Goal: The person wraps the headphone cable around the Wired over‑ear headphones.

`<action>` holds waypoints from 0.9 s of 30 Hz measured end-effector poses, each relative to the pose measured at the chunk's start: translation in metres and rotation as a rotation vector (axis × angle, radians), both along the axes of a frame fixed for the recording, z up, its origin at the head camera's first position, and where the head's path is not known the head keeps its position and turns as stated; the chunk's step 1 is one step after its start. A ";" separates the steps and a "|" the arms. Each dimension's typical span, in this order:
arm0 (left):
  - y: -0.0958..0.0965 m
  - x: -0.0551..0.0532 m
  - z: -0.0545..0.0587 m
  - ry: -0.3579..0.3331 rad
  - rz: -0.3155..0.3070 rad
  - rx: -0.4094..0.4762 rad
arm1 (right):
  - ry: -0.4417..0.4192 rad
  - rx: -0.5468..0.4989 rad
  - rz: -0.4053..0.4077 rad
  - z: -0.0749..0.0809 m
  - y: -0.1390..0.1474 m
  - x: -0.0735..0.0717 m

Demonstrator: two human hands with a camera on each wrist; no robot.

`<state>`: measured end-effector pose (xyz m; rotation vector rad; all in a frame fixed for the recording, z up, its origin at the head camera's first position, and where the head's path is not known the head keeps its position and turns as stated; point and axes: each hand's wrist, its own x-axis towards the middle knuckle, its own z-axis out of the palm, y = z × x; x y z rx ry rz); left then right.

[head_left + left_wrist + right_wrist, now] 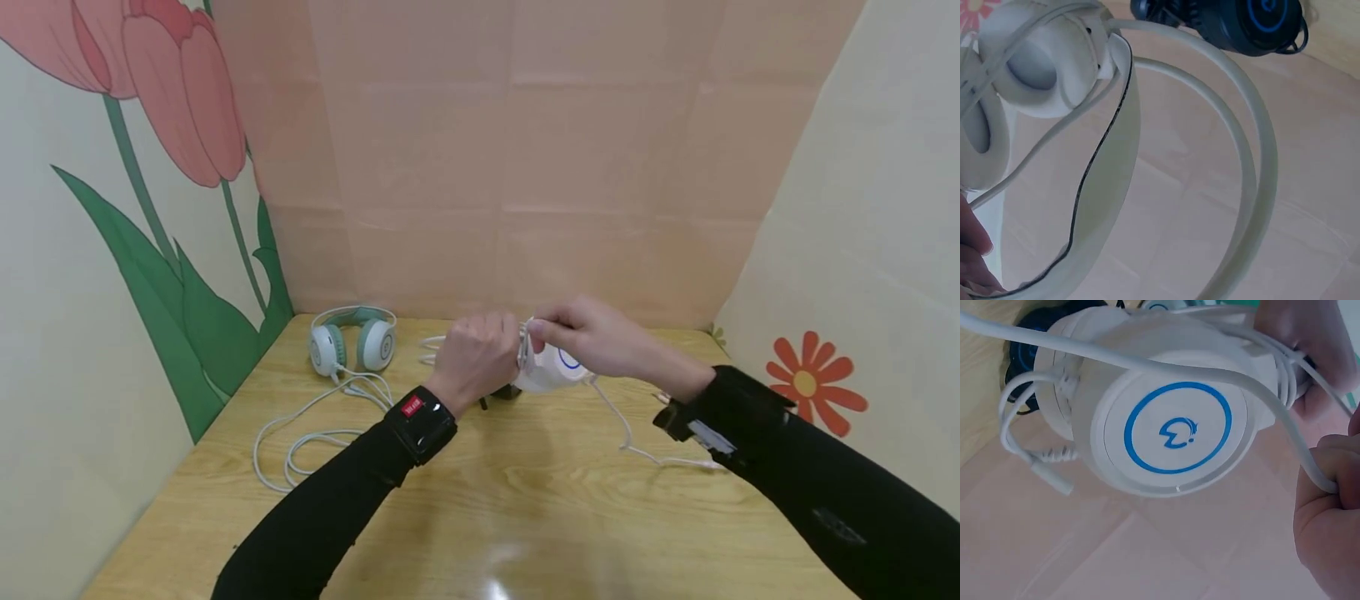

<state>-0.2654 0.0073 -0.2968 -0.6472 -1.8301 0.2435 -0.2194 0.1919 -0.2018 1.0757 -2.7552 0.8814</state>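
In the head view my left hand (476,354) grips a white headset (543,375) by its headband, holding it above the table. My right hand (596,333) is close beside it and, in the right wrist view, pinches the headset's white cable (1147,362). That cable runs across the ear cup (1179,431), which bears a blue ring and logo. Several strands bunch at the headset's side near the left hand. The left wrist view shows the padded headband (1104,181), two thin outer bands (1263,150) and the ear cushions (1041,62). Left fingertips show at its lower left edge.
White and green headphones (352,342) stand at the table's back left, their coiled cable (300,442) in front. A black headset (1254,25) with a blue ring sits behind the held one. The white cable's tail (637,450) trails right across the wooden table (570,517).
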 end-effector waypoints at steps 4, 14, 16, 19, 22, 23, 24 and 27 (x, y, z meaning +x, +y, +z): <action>0.001 0.003 0.000 0.004 -0.038 -0.017 | 0.069 0.035 -0.010 0.002 0.003 -0.006; -0.001 0.007 0.004 0.068 -0.215 -0.100 | 0.269 0.202 -0.091 0.006 0.021 -0.025; -0.002 0.007 0.005 0.065 -0.235 -0.119 | 0.290 0.256 -0.145 0.007 0.024 -0.027; -0.006 0.009 0.006 0.048 -0.267 -0.155 | 0.307 0.349 -0.211 0.007 0.027 -0.029; -0.009 0.011 0.008 0.036 -0.302 -0.193 | 0.306 0.424 -0.239 0.006 0.028 -0.030; -0.010 0.012 0.008 0.035 -0.313 -0.204 | 0.304 0.443 -0.245 0.006 0.028 -0.031; -0.010 0.012 0.009 0.040 -0.322 -0.212 | 0.303 0.461 -0.252 0.005 0.028 -0.031; -0.013 0.013 0.010 0.053 -0.354 -0.226 | 0.281 0.493 -0.276 0.003 0.029 -0.034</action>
